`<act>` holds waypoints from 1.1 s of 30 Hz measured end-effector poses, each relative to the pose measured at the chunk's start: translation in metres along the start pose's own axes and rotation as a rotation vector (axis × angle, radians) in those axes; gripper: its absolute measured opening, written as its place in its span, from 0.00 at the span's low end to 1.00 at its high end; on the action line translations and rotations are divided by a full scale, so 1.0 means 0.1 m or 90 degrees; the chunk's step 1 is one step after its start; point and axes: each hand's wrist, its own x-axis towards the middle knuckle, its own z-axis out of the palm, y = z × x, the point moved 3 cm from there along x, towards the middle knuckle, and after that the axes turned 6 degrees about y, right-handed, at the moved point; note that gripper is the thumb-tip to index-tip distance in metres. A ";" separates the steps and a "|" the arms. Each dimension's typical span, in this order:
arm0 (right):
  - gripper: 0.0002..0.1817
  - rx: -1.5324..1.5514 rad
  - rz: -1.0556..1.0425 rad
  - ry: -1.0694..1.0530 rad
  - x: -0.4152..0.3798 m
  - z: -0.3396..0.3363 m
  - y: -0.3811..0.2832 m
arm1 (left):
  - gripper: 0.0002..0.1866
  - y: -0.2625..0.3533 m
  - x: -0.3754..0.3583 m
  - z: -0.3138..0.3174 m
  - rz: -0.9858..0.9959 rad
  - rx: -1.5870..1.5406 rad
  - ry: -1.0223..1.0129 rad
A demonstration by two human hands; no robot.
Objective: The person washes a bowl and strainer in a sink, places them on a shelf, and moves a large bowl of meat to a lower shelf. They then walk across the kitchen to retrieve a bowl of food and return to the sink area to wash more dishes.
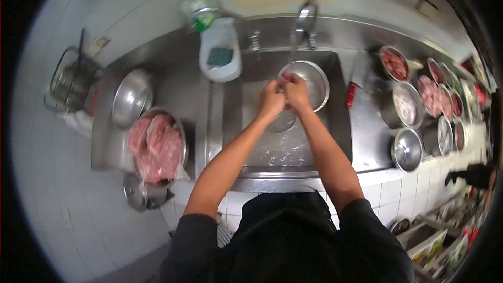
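Observation:
Both hands meet over the steel sink (283, 152), at the near left rim of a steel bowl (317, 86). My left hand (272, 99) has its fingers bent in toward the other hand. Beside it, my right hand (296, 91) is closed on something small and reddish that I cannot make out. The blurred fingers hide most of what lies between them. Water runs from the faucet (307, 21) behind the bowl, and a round shape shows under the hands in the wet sink.
A red-handled knife (351, 96) lies right of the sink. Steel pots and bowls with meat (394, 64) stand farther right. At left are an empty bowl (132, 98) and a bowl piled with pink meat (157, 147). A white tub (220, 47) holds a green scrubber.

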 end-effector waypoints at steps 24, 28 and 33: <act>0.20 -0.326 -0.216 -0.385 0.02 -0.11 0.00 | 0.08 -0.16 0.15 -0.12 -0.076 -0.127 0.016; 0.13 -0.206 0.064 -0.401 -0.09 -0.33 0.08 | 0.08 0.29 0.23 0.03 0.231 0.353 0.048; 0.08 -0.466 -0.181 -0.215 -0.62 -0.96 -0.37 | 0.11 0.70 0.29 0.39 0.568 0.714 -0.062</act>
